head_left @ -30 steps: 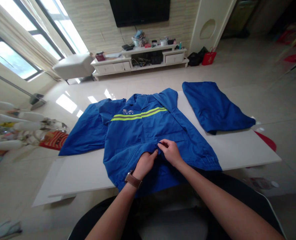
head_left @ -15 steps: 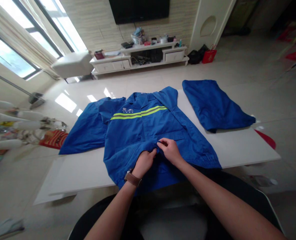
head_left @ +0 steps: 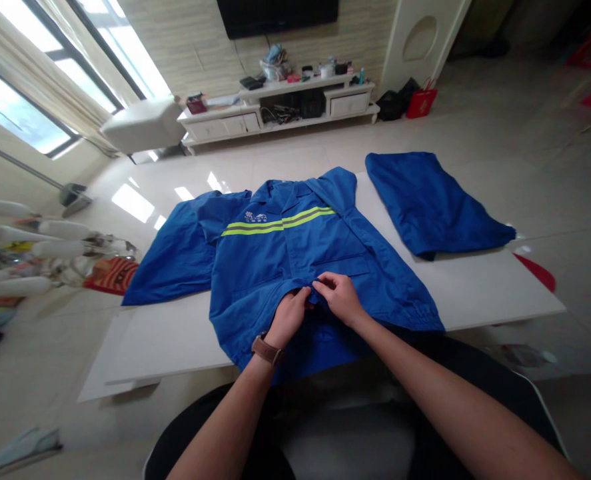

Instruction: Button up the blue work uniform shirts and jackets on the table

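Note:
A blue work jacket point(head_left: 255, 257) with a yellow-and-grey reflective stripe lies front up, its collar away from me. My left hand point(head_left: 291, 313), with a brown-strapped watch point(head_left: 268, 349) on the wrist, is closed on the front edge near the hem. Right beside it, my right hand point(head_left: 339, 295) pinches the same edge between thumb and fingers. The cloth is lifted and bunched where the hands meet; any button or snap there is too small to make out. The lower hem hangs over the near edge of the white table point(head_left: 485, 287).
Folded blue garments lie at both sides, one on the left point(head_left: 170, 257) and one on the right point(head_left: 432, 203). Beyond the table stand a white TV cabinet point(head_left: 225, 128), a pale stool point(head_left: 145, 127) and a red bag point(head_left: 422, 101). White-wrapped items crowd the floor at left.
The view has shifted slightly. Both hands stay at the jacket's front edge, with only small finger movement; the jacket lies much the same.

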The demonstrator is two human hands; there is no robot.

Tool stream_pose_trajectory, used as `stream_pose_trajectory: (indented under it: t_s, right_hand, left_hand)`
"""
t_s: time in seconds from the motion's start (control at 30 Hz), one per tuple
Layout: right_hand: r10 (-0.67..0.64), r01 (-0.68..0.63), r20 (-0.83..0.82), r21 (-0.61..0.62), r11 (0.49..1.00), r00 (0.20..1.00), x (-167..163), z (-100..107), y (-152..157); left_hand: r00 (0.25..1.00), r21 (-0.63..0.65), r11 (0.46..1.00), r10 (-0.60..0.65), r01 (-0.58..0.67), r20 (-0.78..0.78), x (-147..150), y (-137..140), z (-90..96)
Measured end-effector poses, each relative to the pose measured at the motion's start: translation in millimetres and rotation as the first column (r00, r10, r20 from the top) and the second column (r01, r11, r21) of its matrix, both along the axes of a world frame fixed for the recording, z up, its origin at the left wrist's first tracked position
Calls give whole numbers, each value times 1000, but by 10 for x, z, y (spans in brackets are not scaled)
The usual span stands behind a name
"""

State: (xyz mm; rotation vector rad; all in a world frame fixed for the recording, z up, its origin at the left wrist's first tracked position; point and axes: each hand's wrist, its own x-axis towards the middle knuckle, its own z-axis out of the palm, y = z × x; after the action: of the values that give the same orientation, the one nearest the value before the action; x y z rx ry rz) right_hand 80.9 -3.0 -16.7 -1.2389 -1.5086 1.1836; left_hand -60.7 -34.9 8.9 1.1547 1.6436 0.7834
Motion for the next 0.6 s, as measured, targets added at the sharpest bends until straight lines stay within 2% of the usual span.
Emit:
stream_pose_trajectory:
  t_s: [0.07, 0.13, 0.2, 0.27, 0.4, 0.5, 0.57, 0.6]
  right_hand:
    - [4, -4, -3, -1, 1000, 1000, -4, 4, -12]
    - [0, 0, -14, -4, 1000, 1000, -7, 14, -21]
    - [-6, 6, -37, -11, 1000, 999, -4, 24, -18]
    - [-23, 22, -54, -15, 1000, 998, 7, 26, 4]
    - [-129, 129, -53, -11, 992, 990, 49, 5, 85]
    - [-224, 225, -41, 36, 974, 974, 80, 2, 123]
    - [-249, 249, -20, 74, 966, 968, 92, 14, 124]
    - [-251, 250, -5, 87, 964, 968, 95, 22, 119]
  left_hand:
    - [999, 6, 1000, -27, 27, -40, -19, 1, -3]
    - [986, 15, 996, -84, 87, -142, -55, 3, -14]
    - [950, 8, 988, -148, 157, -276, -96, 11, -32]
    - [925, -7, 981, -187, 196, -330, -120, 24, -50]
    - [971, -24, 986, -165, 163, -174, -75, 27, -70]
    - [979, -102, 984, -157, 144, -132, -22, -35, -71]
    - [953, -173, 953, -273, 249, -132, -7, -106, -59]
    - [921, -219, 910, -378, 351, -96, -4, -147, -45]
